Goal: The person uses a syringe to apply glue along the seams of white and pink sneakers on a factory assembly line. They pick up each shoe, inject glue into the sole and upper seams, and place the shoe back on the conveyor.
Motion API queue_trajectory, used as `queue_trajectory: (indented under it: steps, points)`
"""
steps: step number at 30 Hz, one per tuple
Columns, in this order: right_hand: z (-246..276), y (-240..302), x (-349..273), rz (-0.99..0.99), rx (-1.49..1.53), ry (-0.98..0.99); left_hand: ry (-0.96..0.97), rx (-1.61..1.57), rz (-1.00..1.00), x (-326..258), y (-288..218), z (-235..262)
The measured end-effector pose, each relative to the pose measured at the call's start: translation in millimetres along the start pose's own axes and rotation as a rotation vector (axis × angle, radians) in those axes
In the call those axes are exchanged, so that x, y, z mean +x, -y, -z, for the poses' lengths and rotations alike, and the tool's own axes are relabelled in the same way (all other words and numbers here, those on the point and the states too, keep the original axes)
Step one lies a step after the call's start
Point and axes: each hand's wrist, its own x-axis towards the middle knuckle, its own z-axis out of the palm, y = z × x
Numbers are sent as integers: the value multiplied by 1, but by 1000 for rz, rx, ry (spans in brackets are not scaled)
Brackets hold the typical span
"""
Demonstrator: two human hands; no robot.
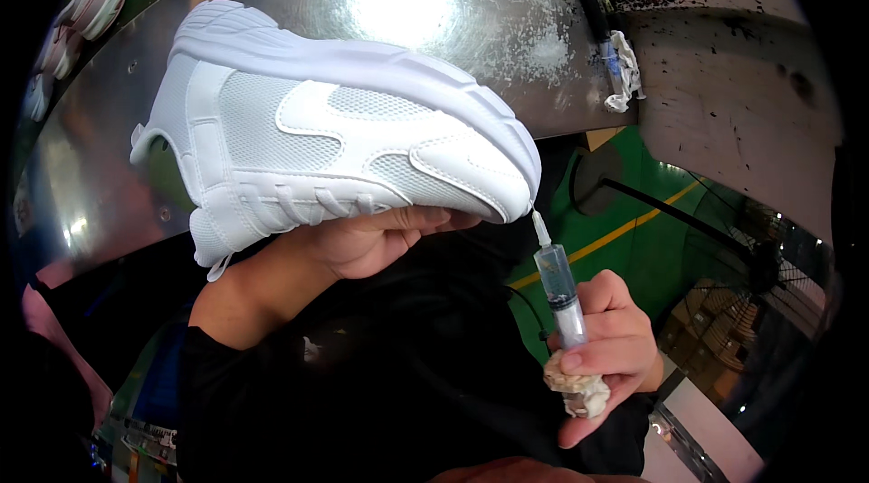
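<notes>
My left hand holds a white mesh sneaker from below, sole turned up and away, toe pointing right. In my right hand is a clear plastic syringe, gripped upright with a crusted whitish wad around its lower end. The syringe's thin tip touches the sneaker's toe at the seam between sole and upper. Both forearms wear black sleeves.
A shiny metal table lies behind the shoe. A dark pen-like tool and a crumpled white rag rest near its right end, by a stained white surface. Green floor with a yellow line shows below. More shoes sit top left.
</notes>
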Motion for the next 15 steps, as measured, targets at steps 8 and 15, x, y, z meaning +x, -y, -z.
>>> queue_trajectory:
  steps: [8, 15]
  points:
    - [-16, -11, 4, 126, -286, -30, -96, -67, -3, 10, -2, -11]
    - [-30, -26, 4, 242, -492, -66, -111, -54, -1, 12, -5, -20]
